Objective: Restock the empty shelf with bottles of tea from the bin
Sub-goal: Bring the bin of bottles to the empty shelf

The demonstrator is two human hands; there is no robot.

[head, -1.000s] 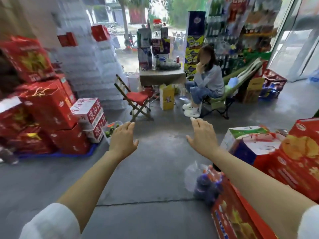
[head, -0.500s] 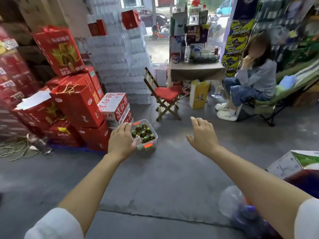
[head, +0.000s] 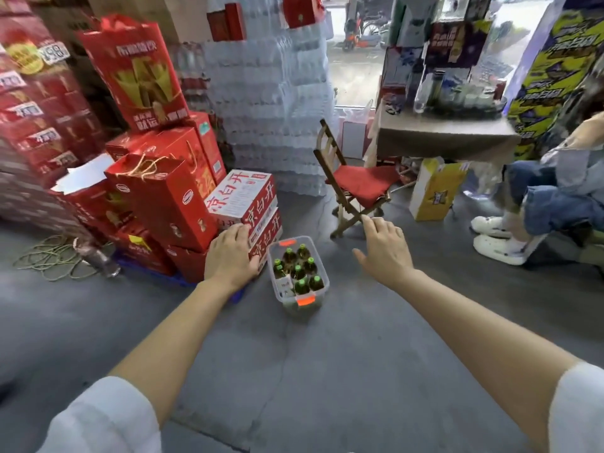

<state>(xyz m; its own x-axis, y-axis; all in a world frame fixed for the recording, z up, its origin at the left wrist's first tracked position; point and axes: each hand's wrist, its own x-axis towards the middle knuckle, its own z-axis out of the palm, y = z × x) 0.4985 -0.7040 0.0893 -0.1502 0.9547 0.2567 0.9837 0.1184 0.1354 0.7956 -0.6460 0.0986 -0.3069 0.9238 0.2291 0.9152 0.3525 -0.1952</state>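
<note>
A clear plastic bin with orange latches stands on the grey floor, holding several green-capped tea bottles upright. My left hand hovers just left of the bin, fingers loosely apart, holding nothing. My right hand is stretched out to the right of the bin, palm down, fingers spread, empty too. Both hands are apart from the bin. No shelf is in view.
Red gift cartons and white-red boxes are stacked left of the bin. A wall of shrink-wrapped water packs rises behind. A folding chair with red seat, a table and a seated person are at right. Rope lies at left.
The view has swung left and closer, so the bin of tea bottles has come in between my hands. Both arms stay stretched forward with empty hands.
</note>
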